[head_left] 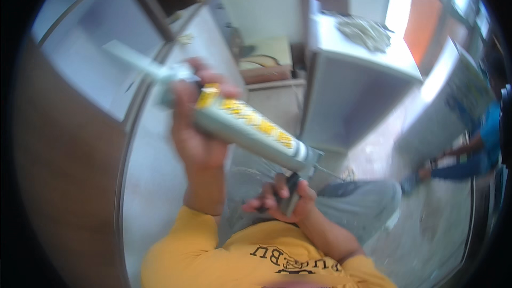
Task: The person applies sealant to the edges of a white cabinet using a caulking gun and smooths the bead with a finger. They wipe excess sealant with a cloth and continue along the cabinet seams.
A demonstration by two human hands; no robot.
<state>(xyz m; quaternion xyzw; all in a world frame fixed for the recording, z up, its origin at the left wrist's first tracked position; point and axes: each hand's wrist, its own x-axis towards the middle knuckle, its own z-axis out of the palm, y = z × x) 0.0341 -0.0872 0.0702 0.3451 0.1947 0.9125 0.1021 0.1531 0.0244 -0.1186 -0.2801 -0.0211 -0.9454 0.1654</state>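
A caulking gun with a grey sealant cartridge, marked yellow and white, slants across the middle of the view. Its pale nozzle points to the upper left, over the edge of a white panel. My left hand is closed around the front end of the cartridge, near the base of the nozzle. At the rear end, lower and closer to my body, my right hand grips the dark handle and trigger. Motion blurs the nozzle and my left fingers.
A white cabinet carcass stands ahead, with a crumpled greyish sheet on top. To my left is a panelled cabinet piece with a long edge. Another person in a blue top is at the far right, beside a large pale panel.
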